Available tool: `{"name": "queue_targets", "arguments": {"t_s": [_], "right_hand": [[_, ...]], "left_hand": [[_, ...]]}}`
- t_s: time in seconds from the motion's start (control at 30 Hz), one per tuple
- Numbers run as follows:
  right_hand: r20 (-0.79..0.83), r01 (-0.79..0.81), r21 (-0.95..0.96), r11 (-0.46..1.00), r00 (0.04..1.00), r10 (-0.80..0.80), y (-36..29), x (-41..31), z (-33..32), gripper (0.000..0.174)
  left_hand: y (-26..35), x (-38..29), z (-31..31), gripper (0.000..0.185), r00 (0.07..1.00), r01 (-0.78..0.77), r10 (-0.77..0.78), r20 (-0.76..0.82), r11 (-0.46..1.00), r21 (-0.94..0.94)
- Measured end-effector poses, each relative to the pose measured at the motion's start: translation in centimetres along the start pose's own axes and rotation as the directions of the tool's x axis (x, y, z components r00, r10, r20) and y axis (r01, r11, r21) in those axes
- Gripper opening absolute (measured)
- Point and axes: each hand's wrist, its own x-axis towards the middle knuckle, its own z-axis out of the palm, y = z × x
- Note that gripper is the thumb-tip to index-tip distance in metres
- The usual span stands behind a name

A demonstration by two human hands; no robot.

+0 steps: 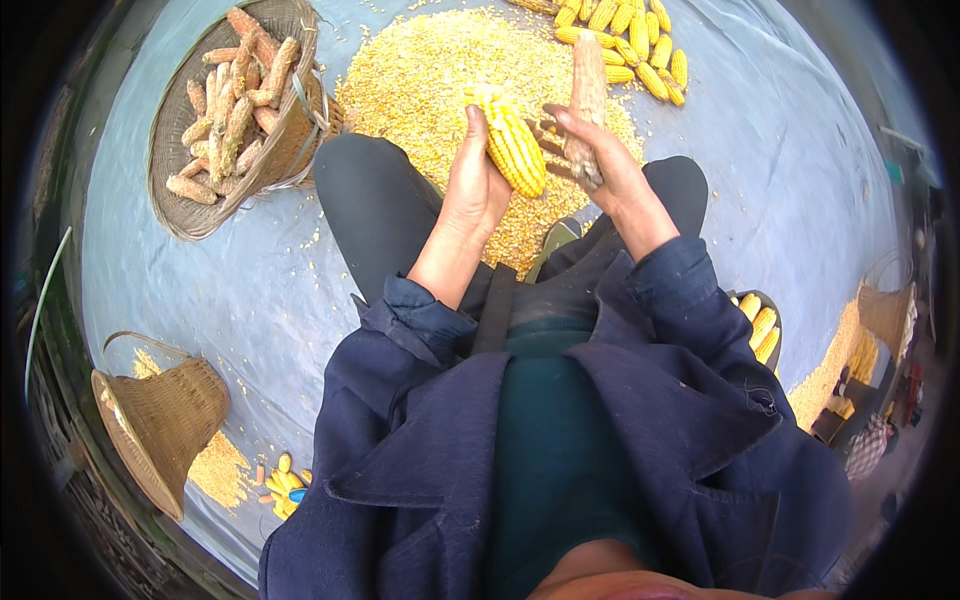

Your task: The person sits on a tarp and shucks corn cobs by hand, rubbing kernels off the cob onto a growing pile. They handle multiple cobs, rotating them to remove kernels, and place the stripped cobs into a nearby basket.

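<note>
My left hand (474, 184) is closed around a yellow ear of corn (516, 146), its thumb lying along the near side. The ear's upper tip looks pale and blurred. In my right hand (611, 161) is a bare reddish corn cob (588, 94), held upright between thumb and fingers, with its lower end at the palm. The ear and the cob are apart. Beneath both hands, between my knees, lies a broad heap of loose yellow corn kernels (420, 82).
A wicker basket (307, 135) of bare cobs stands at upper left on the blue sheet (247, 300). Unshelled ears (637, 34) lie beyond the heap. Another basket (176, 397) tips over kernels at lower left. More ears (761, 330) are by my right side, and a person (868, 446) is farther off.
</note>
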Motion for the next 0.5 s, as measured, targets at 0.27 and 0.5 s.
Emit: {"name": "queue_targets", "arguments": {"t_s": [0.27, 0.5], "right_hand": [[0.018, 0.153, -0.139, 0.978, 0.988, -0.152, 0.2, -1.8, -0.3, 0.044], [0.212, 0.317, -0.526, 0.789, 0.948, -0.239, -2.3, -3.7, 0.7, 0.051]], "left_hand": [[3.5, -0.2, -1.5, 0.062, 0.974, 0.135, -0.118, 0.192, 0.988, -0.078], [5.5, -2.0, 0.3, 0.075, 0.873, 0.18, -0.458, 0.168, 0.622, 0.762]]}}
